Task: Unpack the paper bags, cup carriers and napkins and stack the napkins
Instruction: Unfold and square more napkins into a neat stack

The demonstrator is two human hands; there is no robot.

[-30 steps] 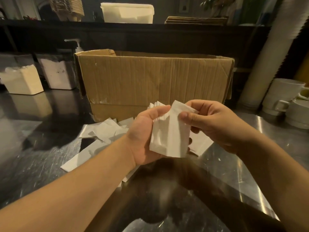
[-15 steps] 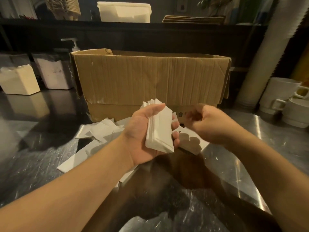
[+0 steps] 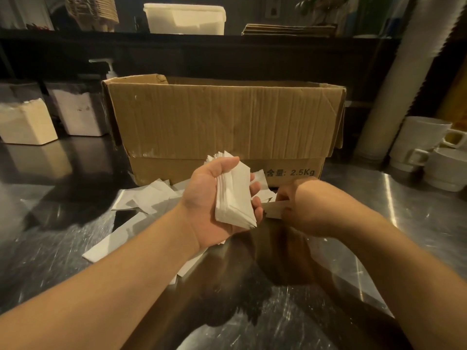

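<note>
While left hand [image 3: 214, 198] clasps napkin stack [image 3: 235, 198], right hand [image 3: 300, 208] pinches loose napkin [image 3: 274, 210]

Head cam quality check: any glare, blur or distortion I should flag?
Head view: dim, warm light; streaky glare on the steel counter; right hand motion-blurred and in shadow; left hand and napkin stack fairly sharp; wide-angle bending at the edges, cardboard box bowed.

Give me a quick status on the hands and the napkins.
Left hand grips napkin stack. Right hand reaching into loose napkins on counter, grip unclear. Cardboard box close behind.
</note>
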